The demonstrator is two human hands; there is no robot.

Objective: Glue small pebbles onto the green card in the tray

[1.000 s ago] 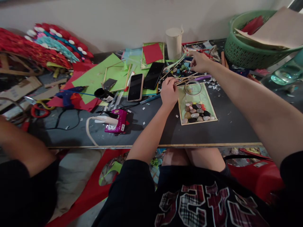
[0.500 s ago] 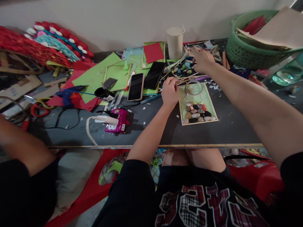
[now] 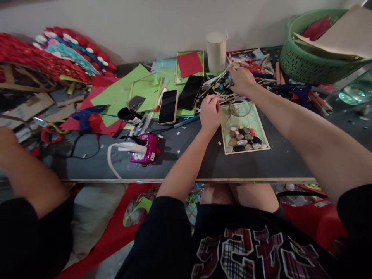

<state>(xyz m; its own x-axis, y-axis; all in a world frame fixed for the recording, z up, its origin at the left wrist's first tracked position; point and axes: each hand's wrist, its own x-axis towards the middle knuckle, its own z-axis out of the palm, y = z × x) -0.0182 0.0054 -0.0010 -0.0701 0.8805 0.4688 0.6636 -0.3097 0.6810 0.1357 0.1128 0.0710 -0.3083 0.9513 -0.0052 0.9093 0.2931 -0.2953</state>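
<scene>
My right hand (image 3: 243, 81) reaches down over a pile of small coloured pebbles (image 3: 222, 84) at the back of the table, its fingers somewhat apart. My left hand (image 3: 210, 111) rests at the upper left corner of a light green framed card (image 3: 263, 128), fingers curled; whatever they pinch is hidden. Rows of pebbles (image 3: 241, 142), grey, brown, black and white with a few red ones, cover the card's lower part. A round ring (image 3: 239, 107) lies on its upper part, over faint drawn lines.
Left of my hands are two phones (image 3: 167, 107), green paper (image 3: 116, 97), an open black jar (image 3: 129, 115) and a magenta power adapter (image 3: 144, 149). A white cylinder (image 3: 216, 52) stands behind. A green basket (image 3: 308, 58) and blue glue gun (image 3: 298, 93) are right. Another person's arm (image 3: 31, 178) is left.
My right hand has shifted slightly left and lower over the pebble pile. The left hand stays at the card's corner. The other person's forearm at the left has risen.
</scene>
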